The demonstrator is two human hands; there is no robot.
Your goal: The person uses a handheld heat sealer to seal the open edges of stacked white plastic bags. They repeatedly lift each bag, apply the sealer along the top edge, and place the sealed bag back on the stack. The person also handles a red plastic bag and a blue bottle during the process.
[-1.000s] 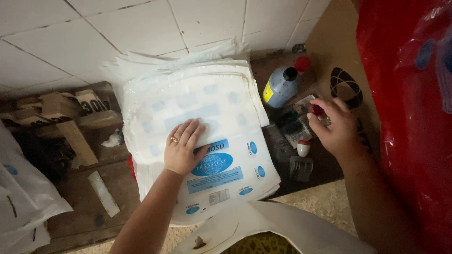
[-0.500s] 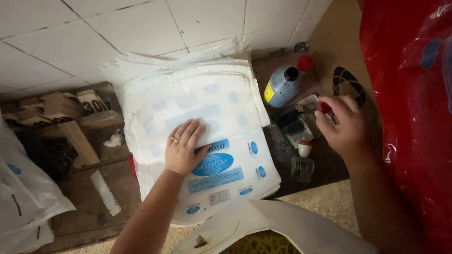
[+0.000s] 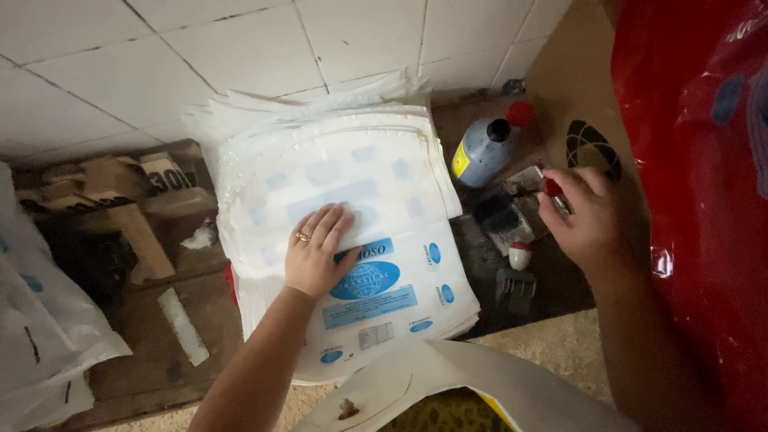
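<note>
**Left hand flat on a stack of printed bags, right hand pinching a small red-tipped tool**

A thick stack of white plastic bags with blue printed ovals and panels [image 3: 376, 264] fills the middle of the frame, lying on a dark wooden surface [image 3: 200, 352] against a white tiled wall [image 3: 200, 48]. The left hand [image 3: 320, 252] rests palm-down on the top bag, fingers stretched out and close together, a ring on one finger.

At the right of the frame, the right hand [image 3: 588, 216] has its fingers curled together around a small red-tipped tool [image 3: 552, 188], gripped near its tip. Just below and left of that hand lie a dark block [image 3: 500, 216], a small white and red cap-shaped piece [image 3: 520, 256] and a grey metal clip [image 3: 514, 286]. Above them, a grey-blue plastic bottle with a red cap and yellow label [image 3: 484, 148] lies tilted. A glossy red plastic sheet [image 3: 688, 160] covers the right edge. At the left edge sit brown cardboard pieces [image 3: 120, 192].
</note>
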